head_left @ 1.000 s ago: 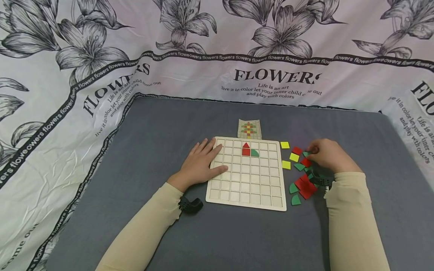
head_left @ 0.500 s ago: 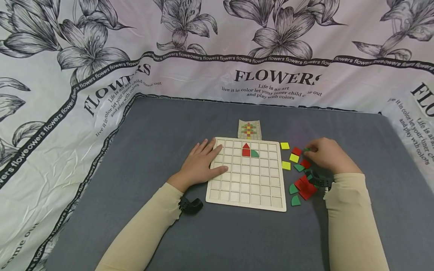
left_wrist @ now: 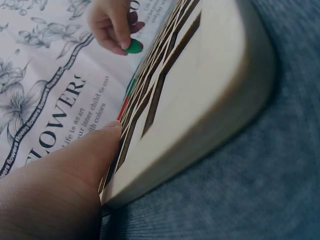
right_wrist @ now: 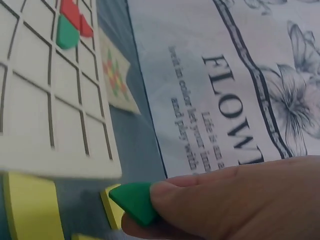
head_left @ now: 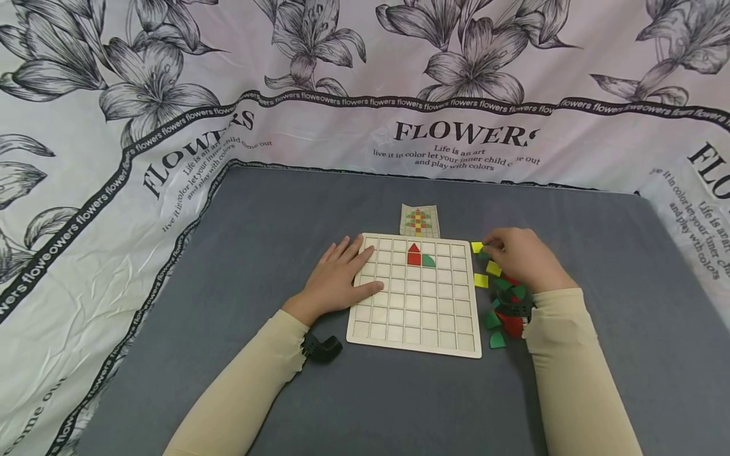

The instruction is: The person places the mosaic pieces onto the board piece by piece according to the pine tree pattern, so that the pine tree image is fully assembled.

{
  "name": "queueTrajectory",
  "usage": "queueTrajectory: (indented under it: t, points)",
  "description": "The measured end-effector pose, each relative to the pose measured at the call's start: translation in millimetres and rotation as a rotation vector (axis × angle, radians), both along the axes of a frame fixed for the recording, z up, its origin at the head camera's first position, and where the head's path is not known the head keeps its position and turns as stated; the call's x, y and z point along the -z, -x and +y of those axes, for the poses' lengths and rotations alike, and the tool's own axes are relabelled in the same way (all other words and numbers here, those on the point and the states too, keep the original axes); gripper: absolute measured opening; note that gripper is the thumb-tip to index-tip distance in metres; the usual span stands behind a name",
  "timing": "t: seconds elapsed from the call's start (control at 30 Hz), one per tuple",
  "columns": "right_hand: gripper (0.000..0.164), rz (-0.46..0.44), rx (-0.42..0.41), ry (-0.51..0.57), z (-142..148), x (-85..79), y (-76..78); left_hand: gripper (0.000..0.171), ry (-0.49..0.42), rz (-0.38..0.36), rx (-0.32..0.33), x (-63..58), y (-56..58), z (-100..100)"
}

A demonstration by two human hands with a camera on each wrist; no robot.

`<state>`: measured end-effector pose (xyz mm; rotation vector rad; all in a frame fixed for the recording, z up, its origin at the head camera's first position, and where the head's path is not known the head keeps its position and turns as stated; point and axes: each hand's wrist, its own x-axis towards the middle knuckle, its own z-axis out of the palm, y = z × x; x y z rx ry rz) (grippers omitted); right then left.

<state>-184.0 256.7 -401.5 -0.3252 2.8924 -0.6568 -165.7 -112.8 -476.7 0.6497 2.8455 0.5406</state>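
Observation:
My left hand (head_left: 338,278) rests spread on the left edge of a pale wooden grid board (head_left: 393,316), its thumb lying over the squares. On the board, near its top, sit a red triangle (head_left: 414,248), a red square (head_left: 414,259) below it and a green quarter-circle tile (head_left: 428,260) beside that square. Just off the board's upper right edge, my right hand (head_left: 521,256) pinches another green quarter-circle tile (right_wrist: 135,200) between thumb and fingers, as the right wrist view shows. It is held above a yellow square tile (head_left: 476,247).
Right of the board lie loose tiles: a yellow square (head_left: 481,280), green quarter-circles (head_left: 497,341) and red pieces (head_left: 511,326), partly hidden under my right wrist. A small pattern card (head_left: 419,220) touches the board's far edge. Flower-printed sheeting (head_left: 456,139) borders the grey tabletop (head_left: 319,405).
My right hand has lifted a green quarter-circle from the loose tiles and moved left with it toward the board. The left hand has stayed in place on the board.

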Motion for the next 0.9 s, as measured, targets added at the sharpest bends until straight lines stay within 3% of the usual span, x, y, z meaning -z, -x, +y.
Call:
queueTrajectory:
  t: [0.33,0.9]
  points:
    - [0.019,0.097,-0.071,0.004,-33,0.1,7.4,0.087,0.002,-0.012,-0.001,-2.3,-0.7,1]
    - [0.014,0.058,-0.133,0.092,-81,4.9,21.0,0.086,-0.009,-0.013,0.01,-0.9,-0.1,-1]
